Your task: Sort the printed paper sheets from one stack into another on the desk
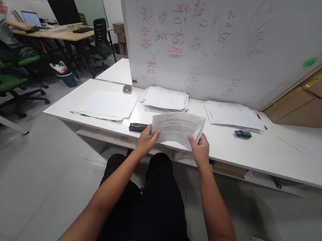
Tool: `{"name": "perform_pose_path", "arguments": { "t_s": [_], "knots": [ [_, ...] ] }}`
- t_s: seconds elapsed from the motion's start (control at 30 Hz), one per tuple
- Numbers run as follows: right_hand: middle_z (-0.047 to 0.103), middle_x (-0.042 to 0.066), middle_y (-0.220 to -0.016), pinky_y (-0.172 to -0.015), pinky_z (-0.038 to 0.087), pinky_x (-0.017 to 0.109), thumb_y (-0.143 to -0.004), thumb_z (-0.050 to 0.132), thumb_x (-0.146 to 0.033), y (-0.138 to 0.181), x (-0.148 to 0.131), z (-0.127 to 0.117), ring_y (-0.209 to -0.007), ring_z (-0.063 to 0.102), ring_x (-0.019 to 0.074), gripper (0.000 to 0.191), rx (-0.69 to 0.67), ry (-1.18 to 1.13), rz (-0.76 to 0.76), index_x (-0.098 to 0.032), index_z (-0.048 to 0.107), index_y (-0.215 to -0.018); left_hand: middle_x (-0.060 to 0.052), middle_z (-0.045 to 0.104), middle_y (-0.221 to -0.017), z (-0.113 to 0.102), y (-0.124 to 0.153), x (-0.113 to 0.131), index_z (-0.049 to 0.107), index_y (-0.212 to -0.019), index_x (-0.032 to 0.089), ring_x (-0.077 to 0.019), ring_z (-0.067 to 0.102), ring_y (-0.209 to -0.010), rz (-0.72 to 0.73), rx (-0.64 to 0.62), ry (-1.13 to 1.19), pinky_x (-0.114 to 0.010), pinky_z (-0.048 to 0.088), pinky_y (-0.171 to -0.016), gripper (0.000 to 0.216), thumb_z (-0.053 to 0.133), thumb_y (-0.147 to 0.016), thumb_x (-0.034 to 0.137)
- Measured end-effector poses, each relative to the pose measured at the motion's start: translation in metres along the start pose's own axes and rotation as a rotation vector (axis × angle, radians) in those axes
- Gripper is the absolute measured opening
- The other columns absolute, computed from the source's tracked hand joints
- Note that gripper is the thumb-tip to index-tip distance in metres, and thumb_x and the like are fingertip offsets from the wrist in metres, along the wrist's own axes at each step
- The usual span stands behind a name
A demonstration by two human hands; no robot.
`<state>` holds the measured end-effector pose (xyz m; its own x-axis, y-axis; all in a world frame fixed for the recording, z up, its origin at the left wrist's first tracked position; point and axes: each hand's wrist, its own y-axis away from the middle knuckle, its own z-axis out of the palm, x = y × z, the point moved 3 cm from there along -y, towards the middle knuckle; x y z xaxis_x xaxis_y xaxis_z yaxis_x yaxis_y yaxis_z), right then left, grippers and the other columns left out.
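Observation:
Between my two hands a printed sheaf of paper [178, 127] is held up above the front edge of the white desk, slightly bowed. My left hand [147, 140] pinches its left lower corner, thumb on the near face. On the other side my right hand [200, 148] grips the right lower corner in the same way. A black stapler-like object [137, 127] lies on the desk just left of my left hand. Behind the held paper rests a stack of papers [166, 98]. Whether the sheaf is one sheet or more, I cannot tell for sure.
More paper stacks lie at left [106, 104] and right [233, 114] on the white desk [282, 153]. A dark crumpled packet [243, 134] and a small grey object [127, 88] sit there too. A whiteboard [234, 47] stands behind. At far left a person [0, 26] sits by a computer.

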<state>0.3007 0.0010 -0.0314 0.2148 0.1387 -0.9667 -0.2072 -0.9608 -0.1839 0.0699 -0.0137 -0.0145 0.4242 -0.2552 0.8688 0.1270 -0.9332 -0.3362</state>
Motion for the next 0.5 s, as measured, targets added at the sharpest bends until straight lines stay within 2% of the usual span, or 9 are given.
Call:
{"name": "perform_pose_path", "arguments": {
  "t_s": [0.2,0.33,0.4,0.5],
  "knots": [
    [0.072,0.012,-0.102,-0.093,0.046,0.044,-0.077,0.060,-0.056,0.015,0.006,-0.002,-0.101,0.064,0.0294,0.048,-0.003,0.117,0.057,-0.016,0.067,-0.104,-0.002,0.063,-0.088,-0.005,0.006,-0.002,0.057,-0.099,0.021,-0.0164,0.057,-0.081,-0.012,0.013,-0.063,-0.030,0.044,-0.075,0.022,0.052,-0.087,0.038],
    [0.071,0.011,-0.106,-0.095,0.046,0.047,-0.079,0.059,-0.054,0.033,0.005,-0.016,-0.105,0.063,0.0305,0.046,-0.024,0.188,0.054,-0.019,0.067,-0.107,-0.003,0.060,-0.092,-0.013,0.013,0.009,0.055,-0.109,0.022,-0.0132,0.053,-0.074,0.084,-0.036,-0.183,-0.027,0.043,-0.070,0.027,0.051,-0.088,0.037],
    [0.070,0.010,-0.111,-0.097,0.046,0.047,-0.077,0.063,-0.052,0.045,0.009,-0.022,-0.107,0.063,0.0305,0.045,-0.051,0.116,0.140,-0.019,0.067,-0.108,-0.004,0.060,-0.098,-0.020,0.013,0.015,0.051,-0.119,0.023,-0.0116,0.051,-0.071,0.130,-0.052,-0.236,-0.026,0.043,-0.068,0.034,0.052,-0.088,0.036],
    [0.071,0.009,-0.108,-0.091,0.052,0.048,-0.073,0.069,-0.049,0.060,0.020,-0.026,-0.101,0.066,0.0312,0.041,-0.065,-0.044,0.321,-0.019,0.069,-0.101,-0.006,0.060,-0.105,-0.034,0.008,0.019,0.046,-0.128,0.022,-0.0123,0.053,-0.074,0.182,0.014,-0.300,-0.027,0.044,-0.073,0.043,0.051,-0.088,0.037]
  ]
}}
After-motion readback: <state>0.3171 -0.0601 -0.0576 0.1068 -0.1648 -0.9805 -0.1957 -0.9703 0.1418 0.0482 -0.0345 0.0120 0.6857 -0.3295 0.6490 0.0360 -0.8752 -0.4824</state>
